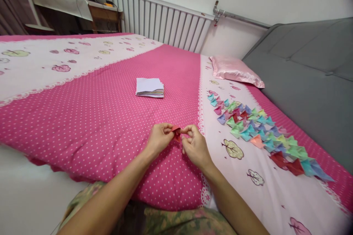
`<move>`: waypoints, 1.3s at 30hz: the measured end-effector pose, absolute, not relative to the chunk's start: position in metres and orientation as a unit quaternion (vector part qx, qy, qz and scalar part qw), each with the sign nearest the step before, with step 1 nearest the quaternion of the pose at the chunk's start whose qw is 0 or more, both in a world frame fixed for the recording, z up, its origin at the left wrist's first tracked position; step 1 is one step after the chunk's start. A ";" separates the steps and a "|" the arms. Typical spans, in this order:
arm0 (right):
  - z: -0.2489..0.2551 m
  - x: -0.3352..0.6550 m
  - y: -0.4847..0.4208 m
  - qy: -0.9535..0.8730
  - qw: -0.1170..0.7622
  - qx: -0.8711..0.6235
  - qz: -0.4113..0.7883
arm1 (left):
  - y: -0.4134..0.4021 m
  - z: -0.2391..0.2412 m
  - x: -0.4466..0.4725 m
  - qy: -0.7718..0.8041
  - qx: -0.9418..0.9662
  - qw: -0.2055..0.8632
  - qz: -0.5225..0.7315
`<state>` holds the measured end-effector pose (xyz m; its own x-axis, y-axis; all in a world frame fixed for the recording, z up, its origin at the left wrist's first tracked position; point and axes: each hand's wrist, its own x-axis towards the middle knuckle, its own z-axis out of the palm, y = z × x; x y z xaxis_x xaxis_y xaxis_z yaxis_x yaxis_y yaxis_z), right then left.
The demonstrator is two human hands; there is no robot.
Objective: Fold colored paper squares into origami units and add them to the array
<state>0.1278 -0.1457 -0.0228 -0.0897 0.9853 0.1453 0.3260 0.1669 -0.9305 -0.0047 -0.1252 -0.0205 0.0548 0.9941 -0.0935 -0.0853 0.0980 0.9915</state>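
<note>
Red paper piece (pixel 176 133) pinched between left hand (pixel 159 140) and right hand (pixel 195 147) fingertips, both closed on it, over pink dotted bedsheet (pixel 110 117). Paper stack (pixel 149 87) farther off; folded paper shapes (pixel 261 132) spread at right.

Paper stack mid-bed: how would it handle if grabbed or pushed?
The paper stack looks thin and loose, so probably light and floppy. Its coloured edges are fanned, so a push across the bedspread would likely spread the sheets.
</note>
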 end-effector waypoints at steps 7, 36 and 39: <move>-0.025 0.129 -0.145 -0.639 0.415 -0.517 0.391 | -0.123 -0.025 -0.005 0.495 0.454 0.559 0.486; -0.012 0.125 -0.146 -0.715 0.456 -0.480 0.224 | -0.117 -0.014 -0.016 0.506 0.291 0.679 0.446; -0.012 0.125 -0.146 -0.719 0.452 -0.478 0.226 | -0.116 -0.014 -0.017 0.502 0.270 0.694 0.440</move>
<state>0.1248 -0.1463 -0.0119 -0.1360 0.8908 0.4335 0.4828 0.4417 -0.7562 -0.0173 -0.1162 -0.0141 0.1085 0.8817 -0.4592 -0.3397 0.4670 0.8164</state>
